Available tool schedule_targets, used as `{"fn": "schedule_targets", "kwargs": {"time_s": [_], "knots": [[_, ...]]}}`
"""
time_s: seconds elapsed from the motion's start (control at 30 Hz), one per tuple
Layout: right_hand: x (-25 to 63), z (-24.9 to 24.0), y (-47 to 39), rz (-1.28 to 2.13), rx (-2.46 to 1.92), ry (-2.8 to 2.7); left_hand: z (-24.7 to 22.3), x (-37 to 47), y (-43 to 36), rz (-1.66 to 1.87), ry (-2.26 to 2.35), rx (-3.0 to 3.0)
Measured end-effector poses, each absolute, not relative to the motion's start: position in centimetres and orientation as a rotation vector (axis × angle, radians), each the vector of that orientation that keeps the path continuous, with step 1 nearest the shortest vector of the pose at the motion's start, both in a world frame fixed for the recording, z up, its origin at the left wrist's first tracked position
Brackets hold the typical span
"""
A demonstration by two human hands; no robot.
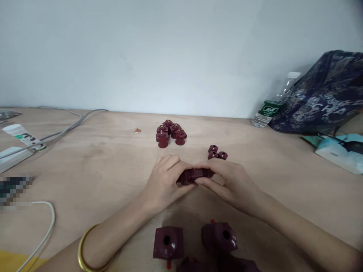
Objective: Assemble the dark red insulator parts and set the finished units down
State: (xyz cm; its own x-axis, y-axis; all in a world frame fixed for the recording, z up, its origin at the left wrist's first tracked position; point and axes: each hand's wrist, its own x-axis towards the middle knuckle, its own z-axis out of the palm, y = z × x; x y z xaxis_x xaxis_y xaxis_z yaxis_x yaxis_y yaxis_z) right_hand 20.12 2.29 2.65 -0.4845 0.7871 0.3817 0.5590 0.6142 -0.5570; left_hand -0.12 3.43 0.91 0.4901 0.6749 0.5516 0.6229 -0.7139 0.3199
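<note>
Between my two hands, above the middle of the table, is a dark maroon plastic part (195,174), lying sideways. My left hand (168,179) grips its left end, fingers over the top and thumb below. The right end is pinched by my right hand (227,179), with fingers and thumb closed round it. Just behind my right hand stand three small maroon round caps (213,155) with holes on top. Nearest me lie a square-based maroon piece (169,241) with a red pin and a similar maroon piece (221,236); others beside them are cut off by the bottom edge.
Several maroon assemblies (170,132) with brass tips stand toward the wall. At right are a water bottle (268,107), a dark patterned bag (326,98) and a tissue pack (338,155). Cables (75,122), a white tube (24,136) and a blurred-out device (14,187) lie left.
</note>
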Motion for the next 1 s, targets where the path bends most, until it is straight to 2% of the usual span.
{"fn": "schedule_targets", "kwargs": {"time_s": [0.13,0.27,0.4,0.6,0.77,0.87,1.0], "knots": [[19.6,2.4,2.0,0.733,-1.276,-2.042,1.0,-0.1,3.4,1.044,1.172,2.662],[19.6,3.1,1.7,0.655,-1.167,-2.203,1.4,-0.2,3.4,0.992,1.166,2.522],[21.2,4.8,2.4,0.650,-1.201,-2.337,1.9,0.0,3.2,0.768,0.993,2.123],[26.9,6.4,5.1,0.629,-1.511,-2.309,2.9,-1.2,2.2,0.457,0.793,1.565],[28.5,5.5,6.1,0.880,-1.531,-2.441,4.2,-4.2,2.1,0.168,0.601,1.489],[27.9,5.0,6.1,0.876,-1.550,-2.449,4.1,-5.0,4.4,0.266,0.736,1.789],[26.9,4.7,5.9,0.780,-1.519,-2.470,3.1,-2.5,9.8,0.683,1.342,2.326]]}}
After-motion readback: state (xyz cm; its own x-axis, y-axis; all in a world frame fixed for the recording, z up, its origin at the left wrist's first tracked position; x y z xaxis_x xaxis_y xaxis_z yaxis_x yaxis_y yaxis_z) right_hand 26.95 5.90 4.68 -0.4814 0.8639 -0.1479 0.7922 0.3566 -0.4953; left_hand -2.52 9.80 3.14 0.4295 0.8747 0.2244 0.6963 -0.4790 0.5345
